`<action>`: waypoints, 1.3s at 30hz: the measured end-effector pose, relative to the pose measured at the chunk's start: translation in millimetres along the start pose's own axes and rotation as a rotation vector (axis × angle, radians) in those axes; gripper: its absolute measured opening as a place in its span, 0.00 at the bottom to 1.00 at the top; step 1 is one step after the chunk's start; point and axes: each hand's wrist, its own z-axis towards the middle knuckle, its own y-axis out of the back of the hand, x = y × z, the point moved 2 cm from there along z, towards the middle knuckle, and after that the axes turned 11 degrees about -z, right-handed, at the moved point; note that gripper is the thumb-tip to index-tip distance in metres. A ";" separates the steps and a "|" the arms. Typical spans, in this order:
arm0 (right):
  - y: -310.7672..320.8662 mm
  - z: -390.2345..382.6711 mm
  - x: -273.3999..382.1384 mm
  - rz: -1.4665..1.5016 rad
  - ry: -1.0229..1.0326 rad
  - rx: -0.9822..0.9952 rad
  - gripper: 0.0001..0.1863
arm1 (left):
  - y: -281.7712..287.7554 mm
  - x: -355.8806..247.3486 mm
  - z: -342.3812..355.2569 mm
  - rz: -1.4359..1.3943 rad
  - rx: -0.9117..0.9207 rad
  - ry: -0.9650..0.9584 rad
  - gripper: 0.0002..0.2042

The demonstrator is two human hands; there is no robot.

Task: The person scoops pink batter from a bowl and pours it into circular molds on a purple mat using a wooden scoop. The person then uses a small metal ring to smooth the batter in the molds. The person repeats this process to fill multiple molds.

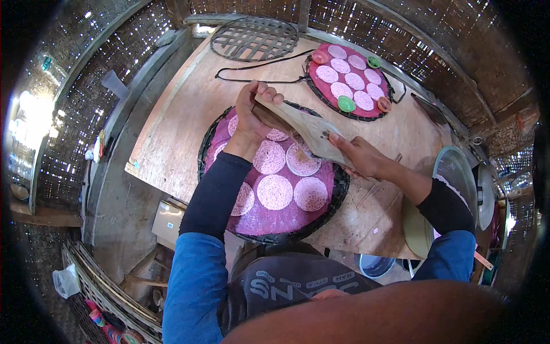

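Note:
My left hand [252, 117] and my right hand [360, 156] hold the two ends of a flat wooden paddle [309, 129] above a round woven tray [329, 209]. A magenta cloth [286, 218] covers this tray, and several thin pale round wafers [275, 192] lie on it. The left hand grips the paddle's far end. Fingers of the right hand pinch its near end, just over a wafer [302, 163].
A second round tray [314, 89] with wafers and small coloured lids sits at the far right of the wooden table [189, 114]. An open-lattice woven tray [255, 39] lies at the back. A black cord [258, 66] runs between them. A glass-lidded pot [452, 172] stands at right. Woven walls surround the table.

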 end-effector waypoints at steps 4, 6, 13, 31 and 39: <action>6.1 -4.8 -4.1 -0.026 -0.012 -0.024 0.42 | 4.2 9.4 -2.1 -0.011 -0.075 -0.022 0.13; 10.2 -3.0 -11.6 -0.085 -0.008 -0.096 0.41 | 7.4 16.1 1.4 -0.035 -0.046 -0.005 0.12; 12.5 12.6 -35.4 0.089 0.061 -0.163 0.40 | -19.5 15.3 22.5 -0.001 0.184 0.222 0.27; -77.9 35.9 -10.2 -0.266 0.384 -0.636 0.45 | -76.5 -58.0 -108.5 1.425 -0.228 -0.601 0.17; -101.5 38.6 -0.7 -0.427 0.311 -0.728 0.57 | -62.0 -116.2 -193.9 1.428 -0.592 -0.885 0.17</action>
